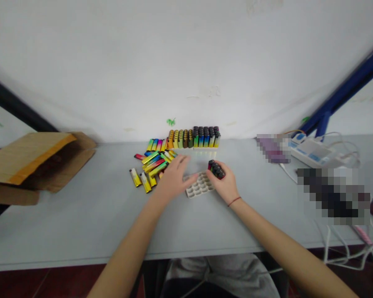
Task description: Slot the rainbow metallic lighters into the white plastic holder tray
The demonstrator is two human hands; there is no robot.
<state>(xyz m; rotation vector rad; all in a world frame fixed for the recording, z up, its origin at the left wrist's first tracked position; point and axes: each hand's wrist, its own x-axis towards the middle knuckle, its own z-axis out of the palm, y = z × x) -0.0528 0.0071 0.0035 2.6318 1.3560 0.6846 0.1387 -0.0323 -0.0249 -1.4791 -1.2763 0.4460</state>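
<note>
A pale tray (200,187) with rows of round hollows lies on the grey table. My right hand (226,182) is wrapped round several black-topped lighters (216,169) at the tray's right edge. Over the tray's left side, my left hand (175,178) has its fingers apart and holds nothing; it is slightly blurred. Loose colourful lighters (152,163) are heaped left of that hand, partly hidden by it. Behind, against the wall, upright lighters with black tops (207,137) stand in a block beside yellow and brown ones (180,139).
An open cardboard box (34,161) lies at the left. At the right are a purple pixelated item (272,149), a white power strip (313,151), a dark pixelated item (328,192) and white cables. The table's front edge (205,253) runs before my lap.
</note>
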